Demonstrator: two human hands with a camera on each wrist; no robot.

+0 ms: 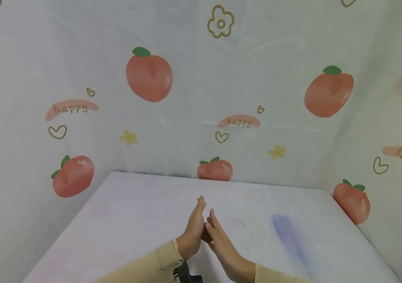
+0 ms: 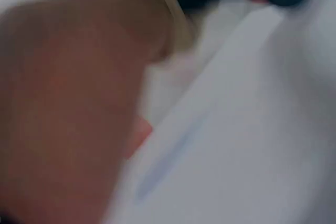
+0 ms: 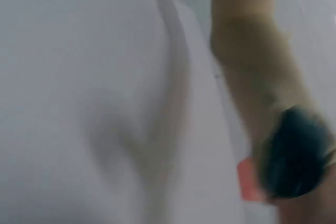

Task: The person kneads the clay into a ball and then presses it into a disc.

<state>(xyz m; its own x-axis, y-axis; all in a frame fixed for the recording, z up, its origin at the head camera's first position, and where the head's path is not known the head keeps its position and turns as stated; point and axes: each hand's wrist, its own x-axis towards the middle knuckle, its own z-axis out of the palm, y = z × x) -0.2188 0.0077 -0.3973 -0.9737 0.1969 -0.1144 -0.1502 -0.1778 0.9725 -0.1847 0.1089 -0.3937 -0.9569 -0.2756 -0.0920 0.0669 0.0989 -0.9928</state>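
Note:
In the head view my left hand and right hand stand palm to palm above the table, tilted toward each other, fingers straight and pointing up and away. Pressed between the palms is a small dark brown lump; only part of its surface shows and its kind cannot be made out. The left wrist view is blurred, with skin filling its left side. A beige sleeve and a dark wrist device appear in the right wrist view, where the lump is hidden.
A white table spreads beneath the hands, with a blue smear to the right. White sheeting printed with red fruit, hearts and flowers rises behind the table and along both sides. Soft shadows fall on the tabletop.

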